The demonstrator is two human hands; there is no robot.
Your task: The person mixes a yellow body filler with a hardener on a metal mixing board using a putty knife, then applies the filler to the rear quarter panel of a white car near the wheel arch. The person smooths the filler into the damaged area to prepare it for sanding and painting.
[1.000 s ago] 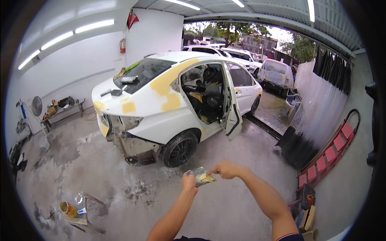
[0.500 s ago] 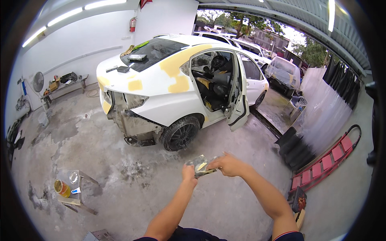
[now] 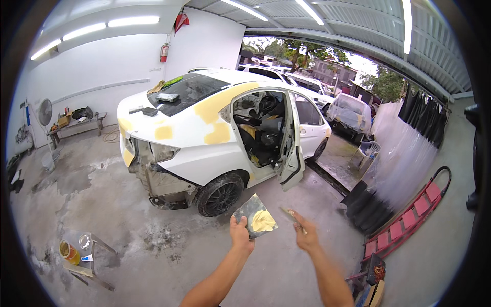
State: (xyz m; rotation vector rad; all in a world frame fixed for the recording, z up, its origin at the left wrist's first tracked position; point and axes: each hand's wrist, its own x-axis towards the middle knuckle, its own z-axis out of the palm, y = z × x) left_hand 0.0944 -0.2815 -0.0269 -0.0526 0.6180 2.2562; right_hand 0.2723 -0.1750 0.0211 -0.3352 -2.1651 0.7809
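Observation:
My left hand (image 3: 240, 233) is closed on the near left edge of a flat grey mixing board (image 3: 247, 211). A heap of pale yellow body filler (image 3: 263, 221) lies on the board's right half. To the right of the board, apart from it, my right hand (image 3: 306, 233) grips a thin putty spreader (image 3: 287, 212), its blade pointing up and left; its far edge is hard to make out. Beyond both hands stands a white car (image 3: 189, 158) with yellow filler patches on its rear side, its rear bumper off and a side door open.
At the lower left a small stool (image 3: 105, 245) carries a yellow-orange tin (image 3: 69, 251), a round lid and a small tube. A red folding ladder (image 3: 404, 225) leans at the right wall. A bench (image 3: 76, 123) and fan (image 3: 45, 112) stand far left.
My right hand has drawn away from the board to the right with the spreader. The board is now tilted toward me, showing the heaped filler. The view has tipped upward.

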